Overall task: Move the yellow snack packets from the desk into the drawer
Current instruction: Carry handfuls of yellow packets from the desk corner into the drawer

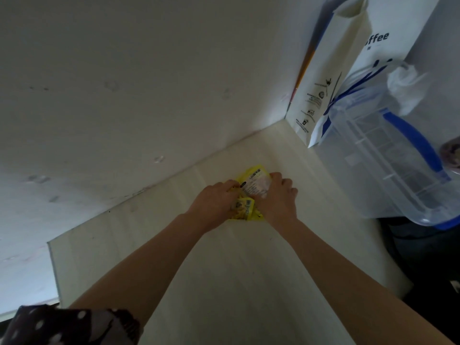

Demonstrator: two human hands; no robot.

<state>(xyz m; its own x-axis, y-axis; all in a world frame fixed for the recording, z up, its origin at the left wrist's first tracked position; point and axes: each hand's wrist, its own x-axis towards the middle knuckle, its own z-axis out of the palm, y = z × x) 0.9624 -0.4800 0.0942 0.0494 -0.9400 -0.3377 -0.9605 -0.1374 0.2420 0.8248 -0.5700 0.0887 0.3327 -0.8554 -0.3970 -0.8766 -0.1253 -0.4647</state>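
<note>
A small heap of yellow snack packets (249, 195) lies on the pale desk (224, 270), close to the wall. The top packet shows a white printed label. My left hand (214, 202) presses against the heap's left side with fingers curled into the packets. On the right side, my right hand (278, 195) grips the heap, fingers over the top packet's edge. Both hands squeeze the packets together between them. The lower packets are partly hidden by my hands. No drawer is in view.
A white paper coffee bag (323, 78) stands at the desk's back right corner. Beside it sits a clear plastic box with blue handles (388, 150). The wall (124, 95) runs along the far edge. Dark space lies off the desk's right side.
</note>
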